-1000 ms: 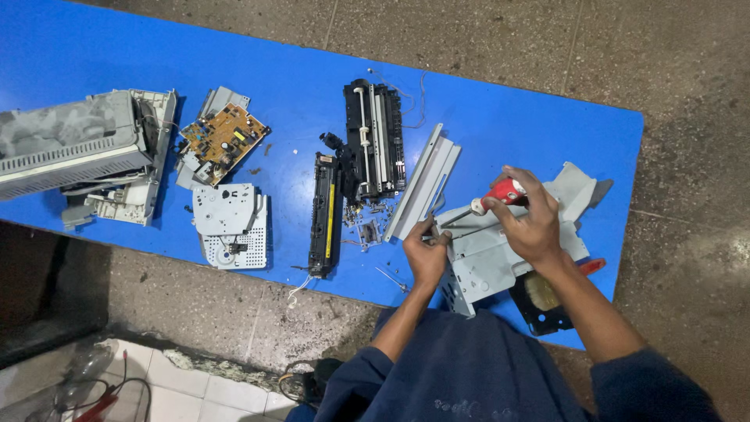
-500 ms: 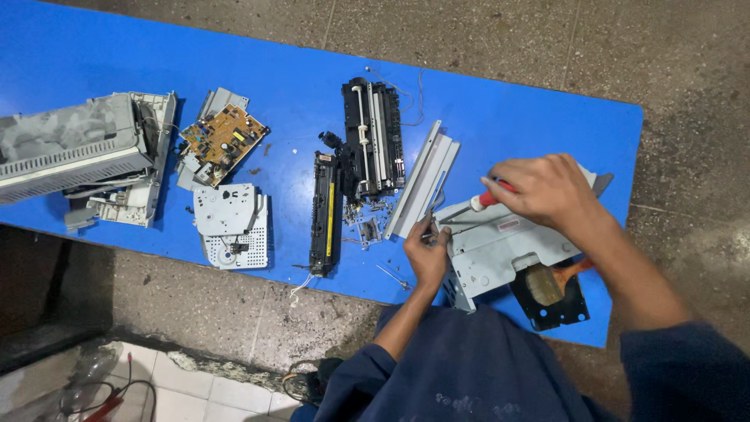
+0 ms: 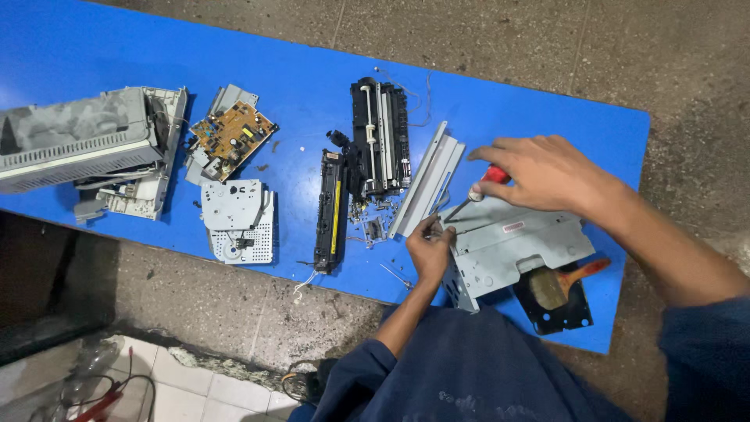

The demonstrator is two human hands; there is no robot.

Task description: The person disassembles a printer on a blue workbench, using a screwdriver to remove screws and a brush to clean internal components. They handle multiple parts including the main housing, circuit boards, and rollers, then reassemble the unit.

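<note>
My right hand grips a red-handled screwdriver whose tip points down-left at the near-left corner of a grey metal chassis plate lying on the blue table. My left hand rests against that same corner of the plate, fingers pinched beside the screwdriver tip; whether it holds a small part is hidden. Part of the plate's left edge is covered by my left hand.
A brush with an orange handle lies on a black plate under the chassis. Left of it lie a grey rail, a black roller unit, a black cartridge, a perforated grey plate, a circuit board and a grey printer housing. Concrete floor surrounds the table.
My right hand has lifted and moved up and to the right with the screwdriver, uncovering more of the chassis plate. My left hand has stayed at the plate's corner.
</note>
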